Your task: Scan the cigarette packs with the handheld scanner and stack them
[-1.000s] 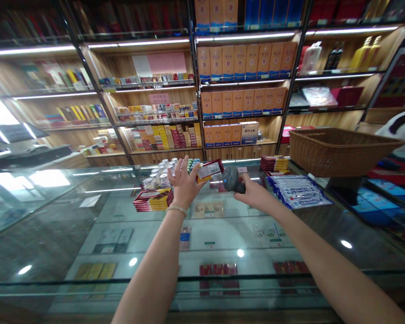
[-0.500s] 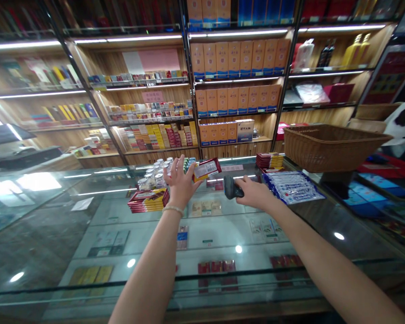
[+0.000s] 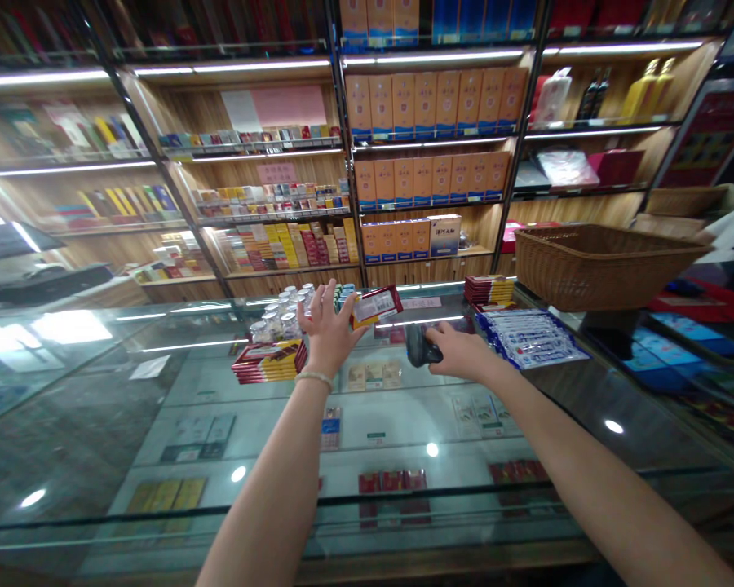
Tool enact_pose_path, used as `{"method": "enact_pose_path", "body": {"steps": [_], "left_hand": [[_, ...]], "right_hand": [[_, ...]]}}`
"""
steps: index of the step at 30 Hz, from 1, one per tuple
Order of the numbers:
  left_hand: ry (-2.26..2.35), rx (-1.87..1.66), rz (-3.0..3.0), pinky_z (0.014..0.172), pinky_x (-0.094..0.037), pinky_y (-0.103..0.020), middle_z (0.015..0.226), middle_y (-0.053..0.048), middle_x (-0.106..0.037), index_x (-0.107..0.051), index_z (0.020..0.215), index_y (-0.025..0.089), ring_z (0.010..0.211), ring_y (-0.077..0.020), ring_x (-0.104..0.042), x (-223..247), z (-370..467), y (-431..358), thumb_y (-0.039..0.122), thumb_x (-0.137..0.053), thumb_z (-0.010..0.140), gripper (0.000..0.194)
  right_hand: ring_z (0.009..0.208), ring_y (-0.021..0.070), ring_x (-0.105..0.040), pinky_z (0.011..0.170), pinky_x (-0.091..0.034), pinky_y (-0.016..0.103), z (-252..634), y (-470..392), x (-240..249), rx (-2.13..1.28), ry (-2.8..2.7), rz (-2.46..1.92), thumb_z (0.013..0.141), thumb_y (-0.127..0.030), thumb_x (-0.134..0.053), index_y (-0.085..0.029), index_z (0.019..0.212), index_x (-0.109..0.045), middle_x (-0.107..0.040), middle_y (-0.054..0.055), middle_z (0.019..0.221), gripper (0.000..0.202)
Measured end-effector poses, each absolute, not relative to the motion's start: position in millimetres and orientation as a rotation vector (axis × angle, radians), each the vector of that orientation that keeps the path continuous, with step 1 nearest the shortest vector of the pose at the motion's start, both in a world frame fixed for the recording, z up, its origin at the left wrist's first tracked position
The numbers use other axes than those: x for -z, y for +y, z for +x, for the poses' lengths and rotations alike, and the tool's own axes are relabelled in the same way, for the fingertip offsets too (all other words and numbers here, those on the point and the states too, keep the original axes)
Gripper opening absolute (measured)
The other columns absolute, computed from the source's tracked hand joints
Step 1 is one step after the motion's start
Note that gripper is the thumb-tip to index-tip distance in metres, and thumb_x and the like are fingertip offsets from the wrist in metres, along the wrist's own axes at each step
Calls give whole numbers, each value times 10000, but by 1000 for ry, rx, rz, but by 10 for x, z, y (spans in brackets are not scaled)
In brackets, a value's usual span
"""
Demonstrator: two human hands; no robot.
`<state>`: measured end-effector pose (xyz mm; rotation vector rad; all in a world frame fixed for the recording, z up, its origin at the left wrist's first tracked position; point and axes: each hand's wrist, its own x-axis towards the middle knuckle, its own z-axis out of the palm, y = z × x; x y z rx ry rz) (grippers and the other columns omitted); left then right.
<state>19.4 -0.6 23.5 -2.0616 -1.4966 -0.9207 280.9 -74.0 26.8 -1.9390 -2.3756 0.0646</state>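
"What do we hold?"
"Our right hand (image 3: 465, 352) grips the scanner (image 3: 421, 347), left of the basket (image 3: 593, 265). Farther left of the basket, our left hand (image 3: 329, 330) holds the packet (image 3: 376, 306) by one end."
"How do we do well?"
"We should hold its label (image 3: 370, 307) still, facing the scanner."

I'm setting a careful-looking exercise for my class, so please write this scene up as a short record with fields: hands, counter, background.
Left hand: holds a red-and-yellow packet, barcode label showing
Right hand: grips a dark barcode scanner, apart from the packet
Counter: glass display case
Counter, left: stacked red-and-yellow packets, clear containers
Counter, right: blue-and-white packets; wicker basket beyond
Background: wooden shelves with orange-and-blue boxes
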Motion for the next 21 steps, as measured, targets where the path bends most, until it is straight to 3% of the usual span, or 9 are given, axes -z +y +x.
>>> {"method": "enact_pose_path", "body": {"steps": [5, 10, 16, 18, 21], "left_hand": [[-1474, 938, -2059, 1258, -14, -702, 1722, -152, -316, -632, 1399, 317, 1600, -398, -230, -214, 179, 11, 501, -802, 831, 621], [-1460, 974, -2086, 1260, -12, -708, 1719, -148, -323, -641, 1386, 318, 1595, -415, -243, -219, 179, 6, 487, -810, 823, 612], [-1452, 978, -2105, 1267, -12, -694, 1721, -153, -316, -644, 1375, 303, 1595, -402, -248, -234, 198, -22, 466, -819, 814, 610], [-1453, 992, -2102, 1268, -19, -691, 1720, -158, -316, -652, 1364, 293, 1595, -402, -240, -249, 211, -31, 503, -810, 816, 607], [-1424, 1022, -2121, 1272, -33, -678, 1718, -162, -316, -664, 1357, 284, 1589, -415, -238, -276, 242, -38, 559, -811, 801, 637]], "right_hand": [[1268, 369, -591, 915, -557, 458, 2817, -730, -255, -8, -2383, -1918, 824, -418, -652, -219, 1340, -599, -576, 157, 1350, 556], [1362, 412, -484, 997, -519, 599, 2844, -724, -243, -73, -2387, -1898, 830, -458, -684, -222, 1383, -579, -526, 186, 1457, 610], [1502, 447, -336, 1135, -294, 802, 2907, -725, -246, -317, -2340, -1901, 835, -746, -640, -223, 1447, -509, -398, 202, 1601, 816], [1509, 426, -342, 1159, -264, 795, 2944, -698, -259, -334, -2236, -1863, 864, -766, -585, -220, 1434, -512, -420, 194, 1594, 793], [1517, 370, -354, 1198, -284, 703, 3010, -607, -268, -238, -2048, -1727, 948, -662, -520, -231, 1466, -481, -454, 172, 1589, 676]]}}
